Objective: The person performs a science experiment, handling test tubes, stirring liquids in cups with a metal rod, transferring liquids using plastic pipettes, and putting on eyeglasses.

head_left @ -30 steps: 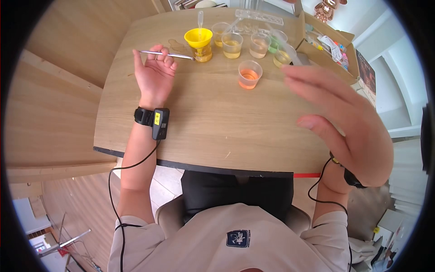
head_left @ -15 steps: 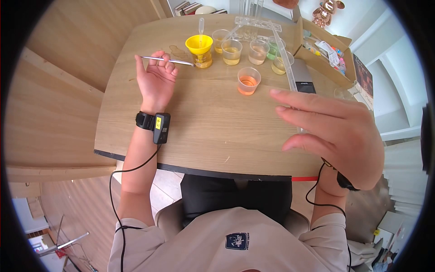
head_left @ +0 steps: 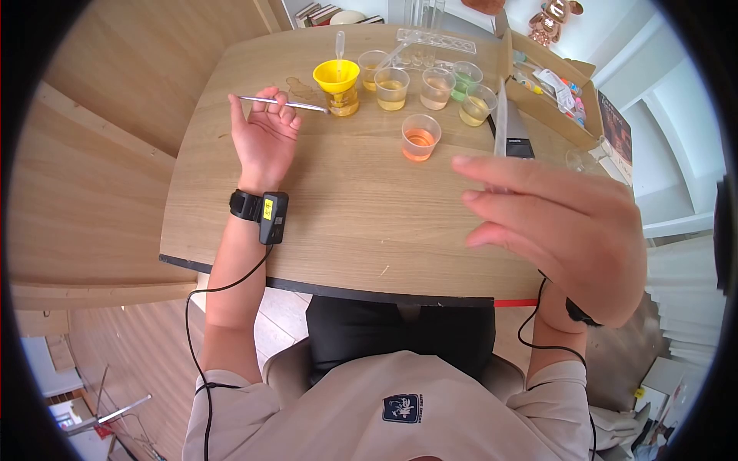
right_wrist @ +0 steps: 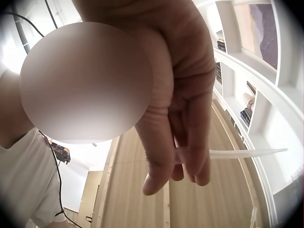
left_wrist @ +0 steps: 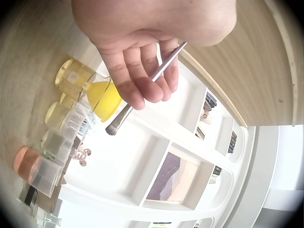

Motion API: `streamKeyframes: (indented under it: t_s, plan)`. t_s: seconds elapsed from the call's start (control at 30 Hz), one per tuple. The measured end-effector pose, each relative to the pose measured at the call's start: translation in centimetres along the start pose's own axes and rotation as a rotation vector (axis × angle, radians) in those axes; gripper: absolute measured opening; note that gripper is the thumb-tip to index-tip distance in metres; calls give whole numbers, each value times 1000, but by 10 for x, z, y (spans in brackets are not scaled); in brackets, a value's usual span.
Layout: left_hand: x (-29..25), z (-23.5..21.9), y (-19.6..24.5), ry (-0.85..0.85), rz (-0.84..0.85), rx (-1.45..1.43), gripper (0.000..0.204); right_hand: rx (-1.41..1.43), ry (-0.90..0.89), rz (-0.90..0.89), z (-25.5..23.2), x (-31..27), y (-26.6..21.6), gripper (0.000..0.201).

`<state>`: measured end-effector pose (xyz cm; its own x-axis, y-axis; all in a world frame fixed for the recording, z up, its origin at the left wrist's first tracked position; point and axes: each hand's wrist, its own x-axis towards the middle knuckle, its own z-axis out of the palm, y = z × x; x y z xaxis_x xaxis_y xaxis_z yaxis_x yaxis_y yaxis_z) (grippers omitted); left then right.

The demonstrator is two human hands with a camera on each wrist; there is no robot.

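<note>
In the head view the left hand is palm up over the table's left side, its curled fingers holding a thin brush. The brush points its dark bristles away from the fingers in the left wrist view. Just right of its tip stands a jar with a yellow funnel and a dropper in it. The right hand, raised over the right side, pinches a slender translucent dropper. In the right wrist view, the dropper sticks out between thumb and fingers.
Several clear cups with pale liquids stand behind; a cup of orange liquid sits nearer. A test tube rack is at the back, an open cardboard box at the back right, and a dark-screened device beyond the right hand.
The right hand has come down and left, and the dropper has swung from a leftward slant to nearly straight away from the person. The left hand has barely moved.
</note>
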<state>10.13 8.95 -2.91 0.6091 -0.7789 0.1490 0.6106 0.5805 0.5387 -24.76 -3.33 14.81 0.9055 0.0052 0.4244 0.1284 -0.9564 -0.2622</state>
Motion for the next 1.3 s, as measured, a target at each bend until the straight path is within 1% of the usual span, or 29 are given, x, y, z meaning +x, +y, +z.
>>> streamKeyframes:
  t_s: [0.07, 0.13, 0.17, 0.23, 0.3, 0.37, 0.43, 0.53, 0.67, 0.73, 0.83, 0.97, 1.07, 1.13, 1.17, 1.23, 1.27, 1.3]
  plan:
    - [0, -1, 0, 1, -2, -1, 64, 22, 13, 30, 1, 4, -3, 33]
    - [0, -1, 0, 2, -4, -2, 64, 92, 164, 51, 4, 11, -4, 42]
    - [1, -2, 0, -4, -3, 0, 64, 92, 164, 51, 2, 13, -1, 42]
    - [0, 4, 0, -11, -1, 1, 64, 162, 148, -31, -3, 21, 7, 49]
    - [-3, 10, -2, 51, 28, 29, 57, 155, 149, -39, -6, 23, 9, 49]
    - [-3, 11, -2, 53, 29, 30, 56, 147, 149, -46, -7, 24, 13, 49]
    - [-3, 11, -2, 55, 29, 32, 56, 132, 149, -115, -7, 26, 18, 45]
    - [-3, 12, -2, 65, 29, 31, 56, 101, 192, -133, -2, 29, 24, 41]
    - [-4, 13, -2, 81, 30, 40, 56, 152, 184, -110, 1, 32, 29, 43]
    - [-4, 13, -2, 82, 32, 41, 56, 356, 249, -47, 10, 35, 31, 48]
    - [-4, 13, -2, 86, 30, 41, 56, 427, 254, -44, 15, 36, 37, 52]
    - [-4, 13, -1, 70, 29, 34, 55, 434, 251, -11, 19, 37, 37, 51]
    - [-4, 12, -1, 61, 27, 29, 55, 440, 256, -18, 19, 38, 40, 48]
    - [-5, 12, -1, 53, 27, 27, 55, 232, 222, -198, 16, 39, 47, 39]
    - [-5, 13, -1, 58, 31, 29, 55, 233, 222, -198, 14, 38, 48, 39]
    - [-4, 11, -1, 65, 35, 32, 55, 278, 265, -194, 11, 38, 49, 24]
    - [-2, 5, 1, 36, 18, 12, 59, 280, 264, -194, 13, 35, 51, 24]
    - [-1, 3, 2, 7, 1, -8, 64, 374, 370, -132, 17, 32, 54, 18]
